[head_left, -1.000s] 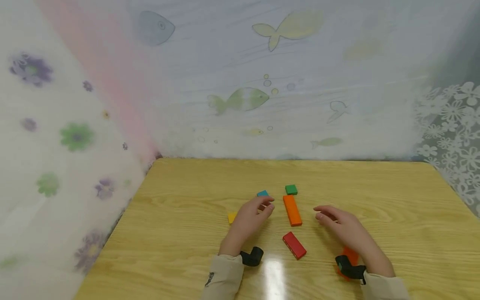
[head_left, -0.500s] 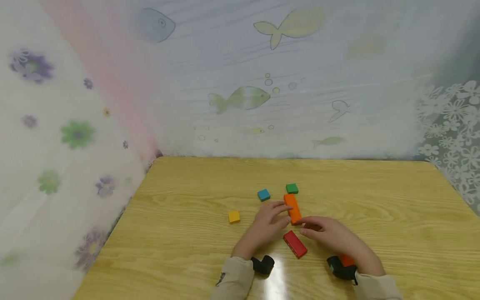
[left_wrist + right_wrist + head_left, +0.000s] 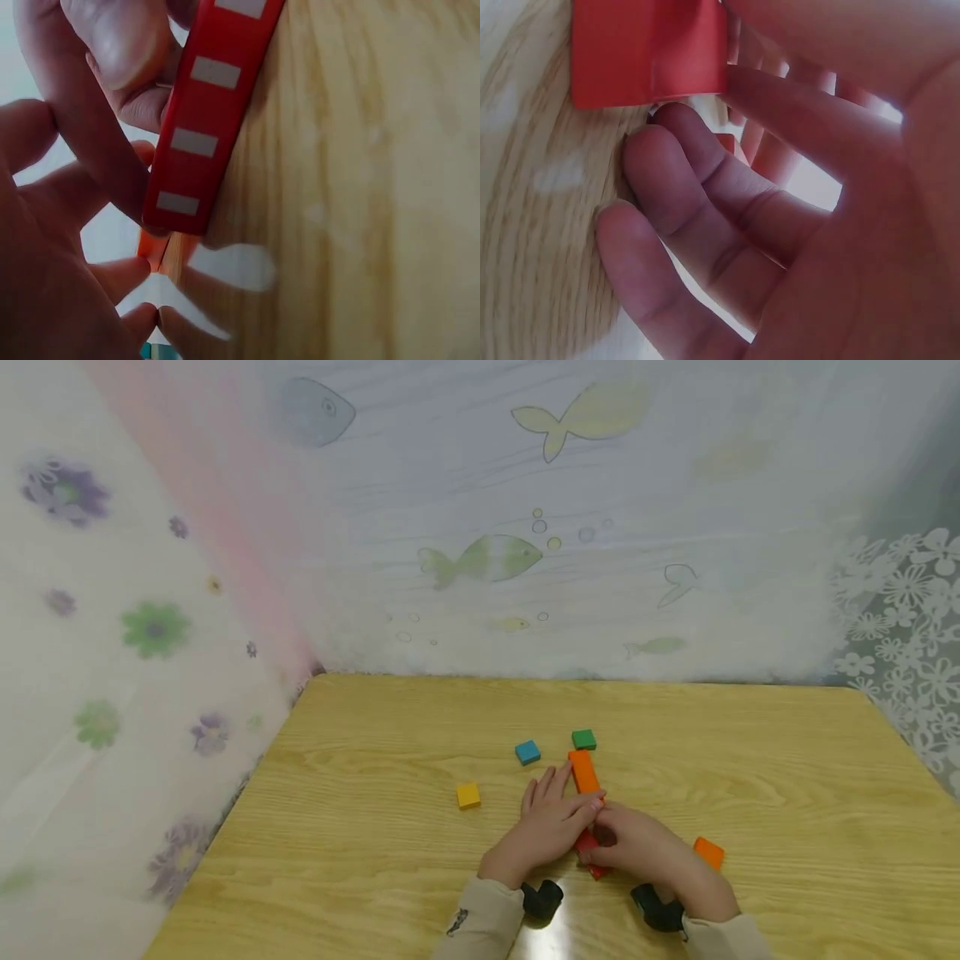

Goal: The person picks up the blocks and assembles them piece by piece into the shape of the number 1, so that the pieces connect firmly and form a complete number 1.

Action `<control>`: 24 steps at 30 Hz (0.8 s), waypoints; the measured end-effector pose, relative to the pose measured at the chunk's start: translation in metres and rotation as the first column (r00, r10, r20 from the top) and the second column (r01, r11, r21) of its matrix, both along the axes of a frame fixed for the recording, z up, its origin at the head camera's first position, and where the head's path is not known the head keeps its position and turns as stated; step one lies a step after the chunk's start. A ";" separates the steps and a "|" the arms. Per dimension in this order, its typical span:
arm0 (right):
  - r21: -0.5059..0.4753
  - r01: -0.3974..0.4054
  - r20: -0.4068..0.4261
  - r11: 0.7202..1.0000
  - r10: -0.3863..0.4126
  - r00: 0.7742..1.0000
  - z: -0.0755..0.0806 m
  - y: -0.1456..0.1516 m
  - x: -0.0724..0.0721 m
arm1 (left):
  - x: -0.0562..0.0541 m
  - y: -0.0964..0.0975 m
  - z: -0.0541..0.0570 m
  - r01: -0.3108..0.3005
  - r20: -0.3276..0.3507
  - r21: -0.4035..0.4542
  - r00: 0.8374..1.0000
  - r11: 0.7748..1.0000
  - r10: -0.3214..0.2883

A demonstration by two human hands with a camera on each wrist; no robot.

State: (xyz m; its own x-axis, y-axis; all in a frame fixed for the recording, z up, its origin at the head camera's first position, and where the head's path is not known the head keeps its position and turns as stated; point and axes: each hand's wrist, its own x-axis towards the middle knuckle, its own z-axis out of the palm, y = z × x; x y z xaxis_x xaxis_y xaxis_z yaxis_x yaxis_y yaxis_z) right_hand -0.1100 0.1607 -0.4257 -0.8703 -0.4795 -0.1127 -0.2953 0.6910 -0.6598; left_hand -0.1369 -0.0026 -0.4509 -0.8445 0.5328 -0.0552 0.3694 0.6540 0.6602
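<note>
A red block (image 3: 585,840) lies under both hands in the head view; white rectangles mark its side in the left wrist view. My right hand (image 3: 647,847) pinches this block, the thumb across its near part. Spread fingers of my left hand (image 3: 547,822) reach over the block's far end, the index fingertip beside the right hand's fingers. Whether the left hand touches the red block is hard to tell. Just beyond is a long orange block (image 3: 584,770), its near end partly hidden by the fingers.
A green block (image 3: 583,740) sits at the orange block's far end. Left of it are a blue block (image 3: 528,752) and a yellow block (image 3: 468,796). Another orange piece (image 3: 708,852) shows beside the right forearm. Walls border the wooden table (image 3: 360,860).
Both hands have come together, passing from either side of the long orange block down to the red block. The right hand has taken hold of the red block.
</note>
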 end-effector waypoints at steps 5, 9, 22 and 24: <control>0.042 -0.001 0.017 0.999 0.000 1.000 -0.003 -0.003 0.001 | 0.001 0.001 -0.002 -0.020 -0.002 0.001 1.000 1.000 0.020; 0.079 0.011 0.035 0.997 -0.014 0.999 -0.001 -0.004 0.002 | 0.001 0.003 0.001 -0.020 -0.014 0.005 1.000 1.000 0.021; 0.157 0.059 0.083 0.986 -0.073 0.994 0.003 -0.009 0.007 | 0.004 0.008 0.003 -0.109 -0.049 -0.001 0.993 0.994 0.108; 0.161 0.059 0.086 0.985 -0.073 0.994 0.002 -0.008 0.006 | 0.005 0.007 0.003 -0.128 -0.090 -0.011 0.988 0.992 0.126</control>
State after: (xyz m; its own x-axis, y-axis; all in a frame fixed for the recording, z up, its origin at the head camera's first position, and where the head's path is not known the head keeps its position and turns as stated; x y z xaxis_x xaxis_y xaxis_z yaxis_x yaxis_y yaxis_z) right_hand -0.1043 0.1522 -0.4233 -0.8819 -0.3913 -0.2629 -0.1891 0.8044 -0.5632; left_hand -0.1324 0.0047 -0.4480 -0.9071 0.4207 0.0149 0.3394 0.7100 0.6170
